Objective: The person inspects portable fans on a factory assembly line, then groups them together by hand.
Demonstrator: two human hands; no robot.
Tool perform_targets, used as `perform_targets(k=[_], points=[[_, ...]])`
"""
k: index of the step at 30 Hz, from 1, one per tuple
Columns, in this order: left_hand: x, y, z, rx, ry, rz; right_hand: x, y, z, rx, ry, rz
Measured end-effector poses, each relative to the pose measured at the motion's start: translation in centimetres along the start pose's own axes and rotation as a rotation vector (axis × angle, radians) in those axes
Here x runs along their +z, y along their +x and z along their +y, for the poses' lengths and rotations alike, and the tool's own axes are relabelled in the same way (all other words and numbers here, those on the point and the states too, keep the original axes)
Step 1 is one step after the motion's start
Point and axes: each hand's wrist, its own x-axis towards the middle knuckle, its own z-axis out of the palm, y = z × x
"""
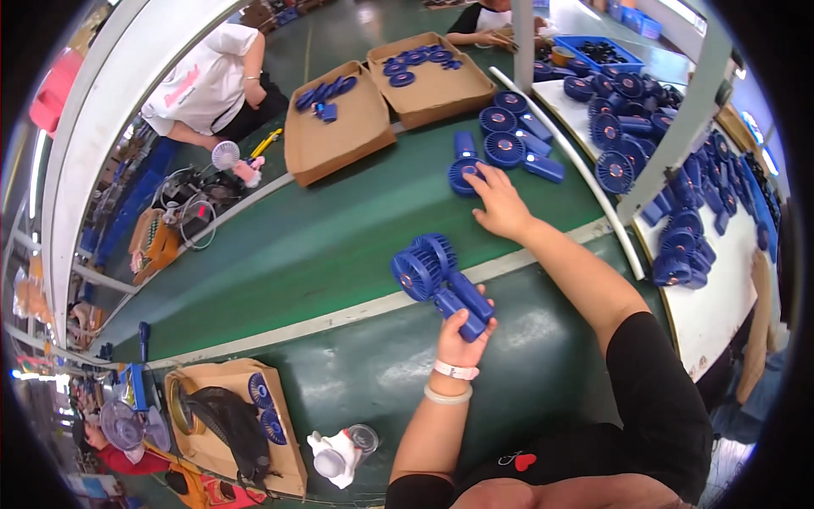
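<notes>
Fans (pixel 415 275), two, gripped in left hand (pixel 469 327) over near edge of green bench (pixel 280 246); right hand (pixel 502 204) spread at another fan (pixel 462 180). Likely gathering; calls for closing round it.

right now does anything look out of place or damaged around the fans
Mildly: what looks like a black bag lies in the cardboard tray at lower left beside two round blue fan pieces, odd among parts. The two fans in the left hand show no clear damage, and I see no spill.
</notes>
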Motion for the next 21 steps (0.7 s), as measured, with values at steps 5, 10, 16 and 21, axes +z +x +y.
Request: perform_targets(k=[5, 10, 16, 21], points=[[0.5, 0.0, 0.1, -0.015, 0.054, -0.069, 3.0, 0.9, 0.8, 0.07, -0.232, -0.026], [0.7, -0.6, 0.2, -0.012, 0.187, -0.162, 0.6, -2.0, -5.3, -0.036, 0.018, -0.15], [1.9, -0.7, -0.1, -0.022, 0.23, -0.237, -0.1, -2.9, -3.1, -0.186, -0.047, -0.193], [1.0, -0.4, 0.1, -0.063, 0.221, -0.241, -2.0, -5.4, -2.7, -0.127, -0.079, -0.337]])
